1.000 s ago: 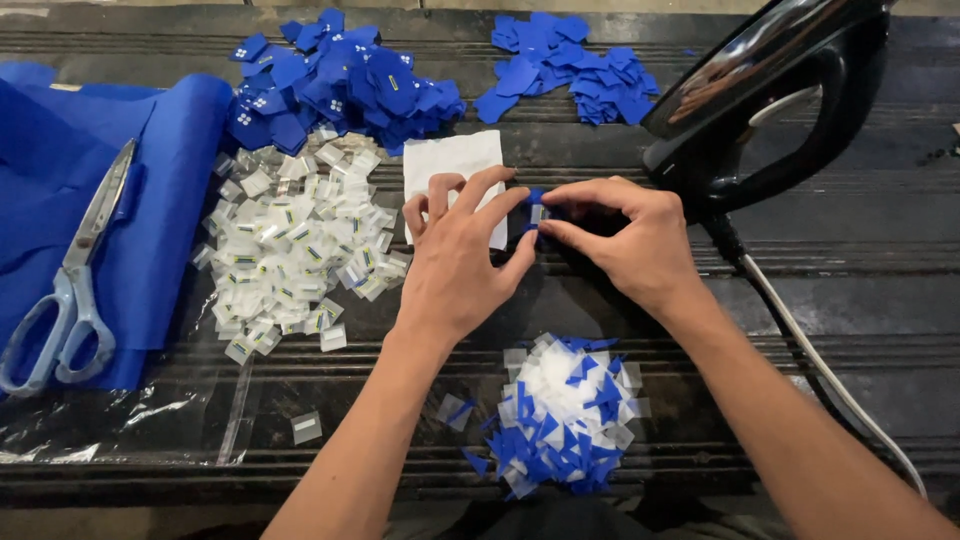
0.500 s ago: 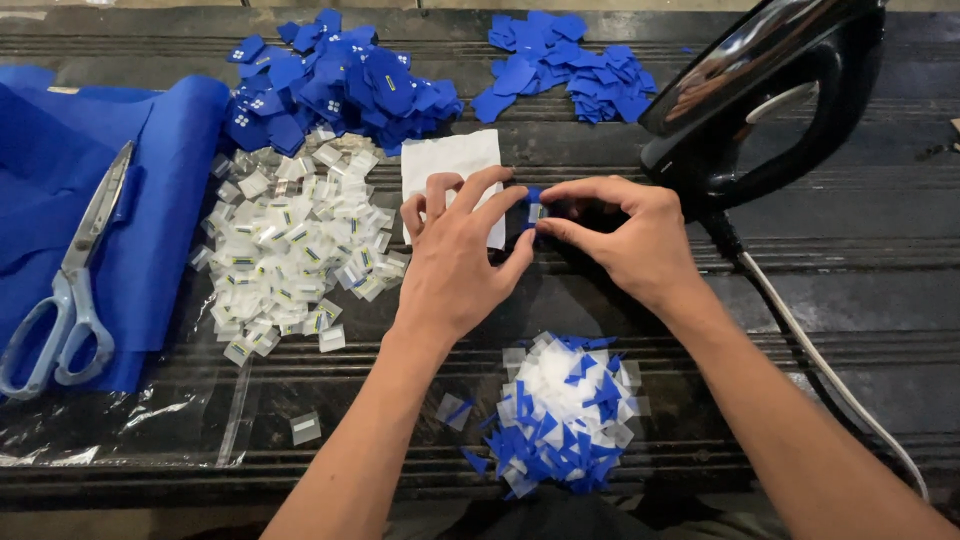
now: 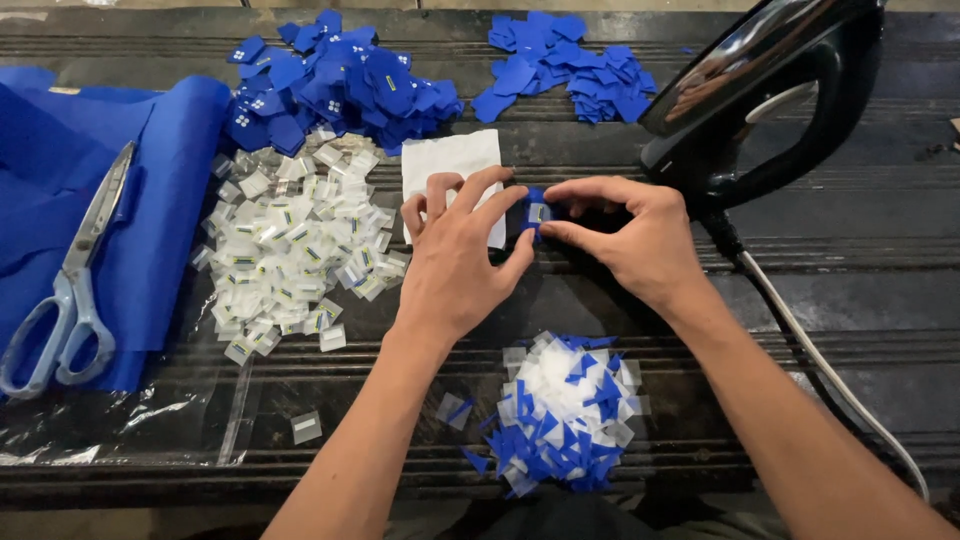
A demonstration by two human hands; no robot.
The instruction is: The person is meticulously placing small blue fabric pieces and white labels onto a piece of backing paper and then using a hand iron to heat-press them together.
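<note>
Both hands pinch one small blue fabric patch [image 3: 535,212] with a white label on it — left hand [image 3: 462,255] and right hand [image 3: 632,240] closed on it beside the white paper square [image 3: 455,160]. Keep the label centred and edges flush — fingertips pressing flat, clear of the iron [image 3: 770,90].

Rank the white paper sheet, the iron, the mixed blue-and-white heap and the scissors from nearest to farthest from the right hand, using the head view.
From the right hand:
1. Iron, just behind it, to the right.
2. White paper sheet, behind the left hand, to the left. Iron and sheet are nearly level; the iron looks slightly closer.
3. Mixed blue-and-white heap, toward the near edge.
4. Scissors, far left on the blue cloth.
</note>
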